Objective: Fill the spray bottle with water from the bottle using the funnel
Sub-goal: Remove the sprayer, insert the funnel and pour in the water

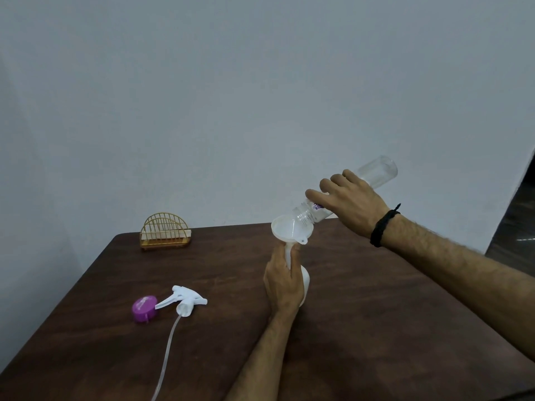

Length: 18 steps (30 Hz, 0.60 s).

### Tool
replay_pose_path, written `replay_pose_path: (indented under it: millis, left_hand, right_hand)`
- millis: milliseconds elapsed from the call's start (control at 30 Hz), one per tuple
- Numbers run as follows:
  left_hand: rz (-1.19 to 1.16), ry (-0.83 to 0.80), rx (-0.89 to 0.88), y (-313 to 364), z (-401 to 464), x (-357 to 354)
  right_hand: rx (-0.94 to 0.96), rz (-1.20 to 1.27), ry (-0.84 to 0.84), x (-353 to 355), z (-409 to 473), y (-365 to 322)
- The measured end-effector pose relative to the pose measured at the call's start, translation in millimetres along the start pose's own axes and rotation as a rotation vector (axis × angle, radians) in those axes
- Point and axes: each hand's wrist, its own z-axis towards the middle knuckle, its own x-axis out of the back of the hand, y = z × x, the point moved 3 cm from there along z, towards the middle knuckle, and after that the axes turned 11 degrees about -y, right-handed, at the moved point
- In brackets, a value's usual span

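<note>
My left hand (285, 280) grips the spray bottle (305, 280) and funnel (289, 230) stem mid-table; my right hand (351, 205) clasps the tilted clear bottle (376, 170), its mouth over the funnel's right rim.

A plain pale grey-blue wall (231, 96) fills the upper view, evenly and dimly lit. Below it stands a dark brown wooden tabletop (376, 328) with rounded corners. At the right edge, a dark floor (518, 227) shows faint light reflections.
</note>
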Motion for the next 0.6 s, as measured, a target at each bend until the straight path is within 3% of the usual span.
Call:
replay_pose_path:
  millis: [267, 600]
  left_hand:
    - [-0.034, 0.004, 0.007, 0.5, 2.6, -0.1]
    - [-0.051, -0.043, 0.011, 2.4, 1.9, 0.5]
  right_hand:
    - [-0.278, 0.732, -0.217, -40.4, -29.3, -7.1]
    - [-0.457, 1.574, -0.017, -64.0, -92.0, -70.8]
